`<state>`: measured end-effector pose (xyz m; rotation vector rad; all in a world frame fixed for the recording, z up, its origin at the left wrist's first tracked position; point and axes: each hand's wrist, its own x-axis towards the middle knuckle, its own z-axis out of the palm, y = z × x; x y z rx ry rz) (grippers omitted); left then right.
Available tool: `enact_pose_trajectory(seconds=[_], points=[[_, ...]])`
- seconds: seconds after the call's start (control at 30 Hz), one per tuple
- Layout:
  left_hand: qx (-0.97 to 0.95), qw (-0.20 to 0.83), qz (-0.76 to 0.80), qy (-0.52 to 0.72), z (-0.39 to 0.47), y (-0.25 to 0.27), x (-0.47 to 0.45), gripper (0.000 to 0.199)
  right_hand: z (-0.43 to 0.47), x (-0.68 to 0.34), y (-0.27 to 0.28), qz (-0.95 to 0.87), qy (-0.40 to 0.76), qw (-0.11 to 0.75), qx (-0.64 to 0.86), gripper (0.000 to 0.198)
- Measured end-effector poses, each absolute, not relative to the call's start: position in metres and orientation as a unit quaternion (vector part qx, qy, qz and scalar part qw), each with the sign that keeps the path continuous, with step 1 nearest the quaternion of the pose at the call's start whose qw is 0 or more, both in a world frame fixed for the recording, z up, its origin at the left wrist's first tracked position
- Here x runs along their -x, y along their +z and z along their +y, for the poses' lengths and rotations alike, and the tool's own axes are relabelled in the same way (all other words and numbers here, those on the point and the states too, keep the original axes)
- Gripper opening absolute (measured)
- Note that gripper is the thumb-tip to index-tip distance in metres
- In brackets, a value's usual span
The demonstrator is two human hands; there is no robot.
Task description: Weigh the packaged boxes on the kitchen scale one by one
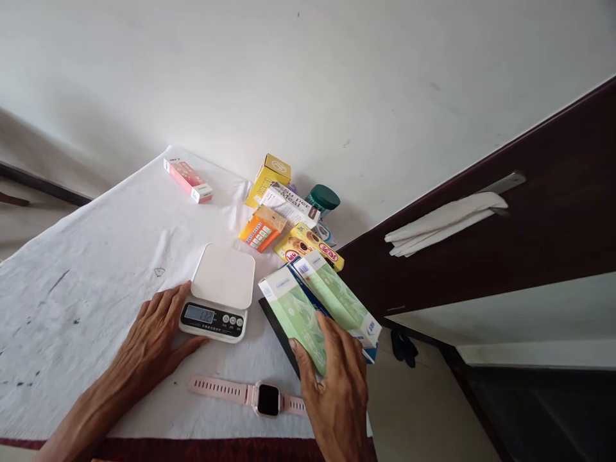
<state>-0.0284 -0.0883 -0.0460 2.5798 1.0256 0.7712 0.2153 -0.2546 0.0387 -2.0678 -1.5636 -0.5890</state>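
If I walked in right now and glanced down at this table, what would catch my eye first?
Probably the two hands at the near edge: the right hand grips a green-and-white box, while the left hand rests against a small white kitchen scale with its display lit. Next, the pink smartwatch lying flat between them, and the colourful cluster of boxes by the wall.

The right hand (337,378) covers the near end of the green box (312,308) and one strap end of the pink watch (262,396). The scale (219,292) shows digits too small to read. Behind the green box, a teal-capped jar (323,200) is mostly hidden by cartons. Both forearms run off the lower edge.
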Motion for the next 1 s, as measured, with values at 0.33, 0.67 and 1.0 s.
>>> enact_pose_trajectory(seconds=[0.33, 0.67, 1.0], points=[[-0.887, 0.127, 0.354, 0.266, -0.09, -0.044, 0.029, 0.079, -0.277, -0.236, 0.0, -0.553, -0.197, 0.191, 0.787, 0.055], [-0.879, 0.149, 0.365, 0.267, -0.094, -0.051, 0.029, 0.086, -0.24, -0.218, 0.034, -0.567, -0.278, 0.169, 0.757, 0.056], [-0.865, 0.139, 0.374, 0.305, -0.099, -0.063, 0.027, 0.106, 0.002, -0.154, 0.075, -0.683, -0.095, 0.228, 0.687, 0.033]])
